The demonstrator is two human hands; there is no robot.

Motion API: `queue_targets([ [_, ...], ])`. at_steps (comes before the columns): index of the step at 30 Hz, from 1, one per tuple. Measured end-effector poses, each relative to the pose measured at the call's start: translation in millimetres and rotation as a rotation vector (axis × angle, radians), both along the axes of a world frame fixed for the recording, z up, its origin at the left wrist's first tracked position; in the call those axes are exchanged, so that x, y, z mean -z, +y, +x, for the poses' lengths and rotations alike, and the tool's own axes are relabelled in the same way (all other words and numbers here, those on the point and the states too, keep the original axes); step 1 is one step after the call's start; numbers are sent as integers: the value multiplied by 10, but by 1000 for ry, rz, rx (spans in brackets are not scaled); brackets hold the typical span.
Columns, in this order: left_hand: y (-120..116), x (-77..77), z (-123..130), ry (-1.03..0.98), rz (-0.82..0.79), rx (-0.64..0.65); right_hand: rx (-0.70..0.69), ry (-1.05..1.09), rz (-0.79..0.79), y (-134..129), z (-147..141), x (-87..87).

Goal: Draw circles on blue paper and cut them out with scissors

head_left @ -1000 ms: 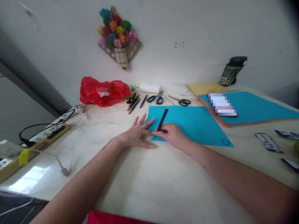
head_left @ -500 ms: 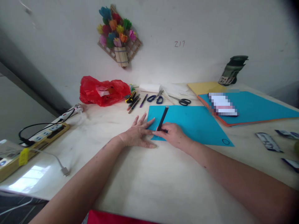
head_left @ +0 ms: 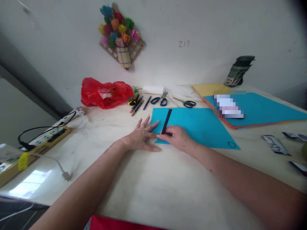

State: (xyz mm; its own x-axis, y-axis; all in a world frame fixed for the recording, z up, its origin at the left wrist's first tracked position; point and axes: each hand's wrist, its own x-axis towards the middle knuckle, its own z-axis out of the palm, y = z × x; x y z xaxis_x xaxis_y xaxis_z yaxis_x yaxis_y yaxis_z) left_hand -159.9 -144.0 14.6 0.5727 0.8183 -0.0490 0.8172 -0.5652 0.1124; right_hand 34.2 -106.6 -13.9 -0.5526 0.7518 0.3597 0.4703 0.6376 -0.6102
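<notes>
A blue sheet of paper point(head_left: 192, 123) lies flat on the table, with a small black circle drawn in its near right corner. My left hand point(head_left: 143, 135) rests flat with spread fingers, its fingertips over the sheet's left edge. In my right hand point(head_left: 177, 136) a black marker point(head_left: 167, 121) is gripped, its upper end leaning slightly right. The marker's tip is down by the near left corner of the sheet, hidden behind my fingers. Whatever marks lie under the hand cannot be made out clearly.
Behind the sheet lie two pairs of scissors point(head_left: 189, 103), several markers point(head_left: 137, 108) and a red plastic bag point(head_left: 103, 94). To the right are more coloured sheets point(head_left: 268, 108) with a blurred phone point(head_left: 229, 107), a bottle point(head_left: 240, 72) and small packets point(head_left: 275, 145). A power strip point(head_left: 45, 140) sits left.
The marker's upper end has tilted very slightly to the left and up. Both hands stay in nearly the same place, and the view has shifted a little.
</notes>
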Motion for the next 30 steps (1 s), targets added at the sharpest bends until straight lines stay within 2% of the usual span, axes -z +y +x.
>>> queue_targets([
  [30,-14,-26,13,-3,-13,-18,7,-52,-30,-27,19,-61],
])
